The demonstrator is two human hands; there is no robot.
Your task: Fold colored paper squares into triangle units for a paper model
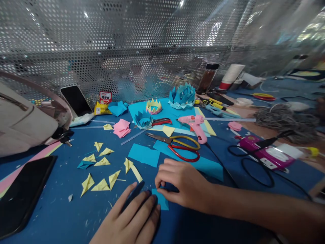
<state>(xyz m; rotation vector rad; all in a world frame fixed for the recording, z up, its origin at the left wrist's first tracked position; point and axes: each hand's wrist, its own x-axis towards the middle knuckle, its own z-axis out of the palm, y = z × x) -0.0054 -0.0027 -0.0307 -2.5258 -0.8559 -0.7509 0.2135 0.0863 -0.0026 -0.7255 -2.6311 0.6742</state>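
A small blue paper piece lies on the blue table between my two hands. My left hand rests flat with fingers spread, its fingertips at the paper's left edge. My right hand is curled above the paper, thumb and fingers close together at its upper edge; whether they pinch anything is too small to tell. Folded yellow triangles lie to the left, with a blue one among them. Beyond my right hand are blue sheets and red-and-yellow-handled scissors.
A pink glue gun with a cable stands behind the scissors. Blue paper flowers, a yellow paper ring and pink squares sit farther back. A black phone lies left; a magenta power strip lies right.
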